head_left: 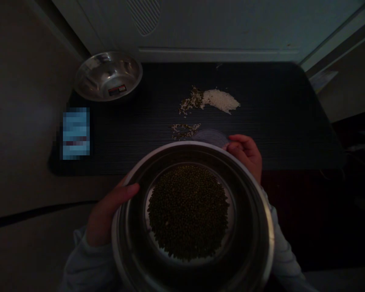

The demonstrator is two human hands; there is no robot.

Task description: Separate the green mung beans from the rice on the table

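Note:
A large steel bowl (255, 227) fills the lower middle of the view, with a heap of dark green beans (187, 211) in its bottom. My left hand (106, 215) grips the bowl's left rim, thumb over the edge. My right hand (246, 154) is closed at the far right rim, its fingers pinching a small round translucent lid or dish (211, 137). The bowl hangs in front of the near edge of a black table (280, 121).
An empty steel bowl (108, 75) stands at the table's far left. A pile of white rice (222, 100) lies mid-table, with mixed grains (192, 101) beside it and a smaller scatter (184, 129) nearer me. A blurred blue item (76, 133) lies left. A white cabinet (219, 28) stands behind.

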